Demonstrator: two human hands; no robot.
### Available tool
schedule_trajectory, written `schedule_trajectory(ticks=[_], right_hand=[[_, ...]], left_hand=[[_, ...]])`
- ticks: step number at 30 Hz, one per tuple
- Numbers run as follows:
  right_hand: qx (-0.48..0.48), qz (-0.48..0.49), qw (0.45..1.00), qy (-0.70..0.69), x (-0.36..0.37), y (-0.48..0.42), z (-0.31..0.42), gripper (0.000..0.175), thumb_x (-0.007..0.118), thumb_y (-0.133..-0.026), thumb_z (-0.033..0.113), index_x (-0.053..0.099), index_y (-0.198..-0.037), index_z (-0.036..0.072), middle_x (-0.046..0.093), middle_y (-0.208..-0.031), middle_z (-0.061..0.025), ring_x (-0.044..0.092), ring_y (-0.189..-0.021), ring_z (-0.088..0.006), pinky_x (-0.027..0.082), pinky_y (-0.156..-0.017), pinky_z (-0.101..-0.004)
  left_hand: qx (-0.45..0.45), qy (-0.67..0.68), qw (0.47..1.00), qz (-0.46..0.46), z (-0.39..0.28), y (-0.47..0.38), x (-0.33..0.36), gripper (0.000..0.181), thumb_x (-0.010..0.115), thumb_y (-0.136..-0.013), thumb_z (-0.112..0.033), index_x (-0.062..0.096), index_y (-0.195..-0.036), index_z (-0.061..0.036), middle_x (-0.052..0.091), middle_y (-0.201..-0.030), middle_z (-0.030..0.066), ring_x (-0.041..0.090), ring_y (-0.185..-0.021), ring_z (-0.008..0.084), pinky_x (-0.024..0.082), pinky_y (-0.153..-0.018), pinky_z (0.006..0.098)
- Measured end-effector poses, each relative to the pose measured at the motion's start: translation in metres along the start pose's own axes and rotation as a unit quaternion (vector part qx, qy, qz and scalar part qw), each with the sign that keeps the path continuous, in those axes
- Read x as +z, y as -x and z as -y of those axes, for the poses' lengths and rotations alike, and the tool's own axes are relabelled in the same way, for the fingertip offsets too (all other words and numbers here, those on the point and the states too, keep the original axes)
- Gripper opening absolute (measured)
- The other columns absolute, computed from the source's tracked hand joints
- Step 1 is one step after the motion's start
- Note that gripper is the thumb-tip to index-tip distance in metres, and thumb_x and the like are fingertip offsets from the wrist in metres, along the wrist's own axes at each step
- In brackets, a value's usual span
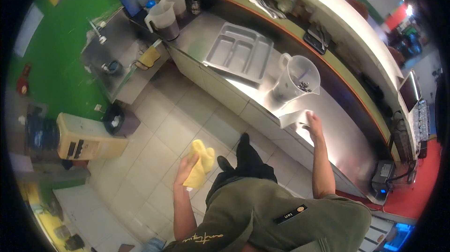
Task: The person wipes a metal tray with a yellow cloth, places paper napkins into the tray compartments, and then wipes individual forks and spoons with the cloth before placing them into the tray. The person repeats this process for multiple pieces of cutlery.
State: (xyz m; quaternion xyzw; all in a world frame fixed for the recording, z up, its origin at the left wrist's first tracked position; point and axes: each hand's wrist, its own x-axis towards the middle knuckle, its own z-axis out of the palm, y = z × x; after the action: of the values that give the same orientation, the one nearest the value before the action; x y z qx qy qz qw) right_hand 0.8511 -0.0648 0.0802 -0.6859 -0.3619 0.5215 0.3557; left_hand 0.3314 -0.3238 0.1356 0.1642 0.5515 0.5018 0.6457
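Observation:
My left hand (pixel 186 167) holds a yellow cloth (pixel 201 164) above the tiled floor. Over the front edge of the steel counter (pixel 337 125), my right hand (pixel 313 125) grips a thin white sheet, paper or cloth (pixel 294 119). Just beyond that sheet stands a translucent plastic measuring jug (pixel 293 79) with small dark and metallic items inside, too unclear to name. A grey cutlery tray (pixel 240 53) with bare compartments lies on the counter to the jug's left.
More plastic jugs (pixel 163 20) stand at the counter's far left corner, near a steel sink (pixel 123 48) with a yellow cloth (pixel 149 57) on its edge. A raised shelf (pixel 281 23) holds cutlery. A water dispenser (pixel 91 139) and a bin (pixel 121 122) stand at left.

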Motion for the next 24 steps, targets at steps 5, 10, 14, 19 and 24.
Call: schedule_trajectory(ticks=[5,10,14,19,24], right_hand=[[-0.02,-0.263,0.943,0.205,-0.074,-0.062,-0.062,0.036,0.064,-0.106,0.031,0.066,-0.127,0.003,0.072,-0.112,-0.0083,0.07,-0.099,-0.0218,0.056,-0.087,-0.0345],[-0.1,-0.222,0.962,-0.122,0.006,0.0,-0.055,0.034,0.058,-0.107,0.035,0.067,-0.122,0.006,0.064,-0.099,-0.0051,0.061,-0.088,-0.0136,0.048,-0.072,-0.0307],[0.058,-0.022,0.896,-0.439,0.12,0.067,-0.012,0.039,0.051,-0.11,0.038,0.063,-0.131,0.009,0.068,-0.113,-0.0065,0.067,-0.1,-0.0219,0.054,-0.084,-0.0376],[-0.08,-0.082,0.972,0.207,0.077,0.065,0.023,0.03,0.055,-0.107,0.019,0.063,-0.133,0.007,0.069,-0.108,-0.0062,0.069,-0.096,-0.0188,0.058,-0.078,-0.0371],[-0.006,-0.157,0.986,-0.052,-0.09,0.038,0.009,0.031,0.065,-0.102,0.02,0.064,-0.128,0.005,0.066,-0.115,-0.0088,0.064,-0.105,-0.0209,0.053,-0.089,-0.0339]], left_hand=[[-0.05,-0.138,0.968,0.205,-0.035,-0.105,0.074,0.044,0.066,-0.107,-0.034,0.061,-0.137,-0.0007,0.071,-0.112,0.0038,0.067,-0.1,0.0107,0.055,-0.087,0.0292],[-0.087,-0.202,0.881,0.419,-0.064,-0.169,0.205,0.059,0.056,-0.112,-0.03,0.035,-0.158,-0.0007,0.059,-0.137,0.0064,0.059,-0.122,0.0135,0.051,-0.103,0.0297],[0.076,-0.38,0.711,0.587,-0.087,-0.194,0.285,0.064,0.051,-0.112,-0.037,0.034,-0.161,-0.0002,0.045,-0.161,0.0191,0.044,-0.149,0.0264,0.034,-0.122,0.0382],[0.115,-0.32,0.795,0.503,-0.118,-0.271,0.269,0.04,0.055,-0.11,-0.029,0.062,-0.141,-0.0055,0.074,-0.127,0.0131,0.069,-0.118,0.0225,0.051,-0.105,0.0384],[0.281,-0.368,0.88,-0.108,-0.16,-0.404,0.158,0.028,0.059,-0.106,-0.023,0.066,-0.126,-0.0036,0.066,-0.124,0.0135,0.063,-0.112,0.0275,0.05,-0.101,0.0429]])
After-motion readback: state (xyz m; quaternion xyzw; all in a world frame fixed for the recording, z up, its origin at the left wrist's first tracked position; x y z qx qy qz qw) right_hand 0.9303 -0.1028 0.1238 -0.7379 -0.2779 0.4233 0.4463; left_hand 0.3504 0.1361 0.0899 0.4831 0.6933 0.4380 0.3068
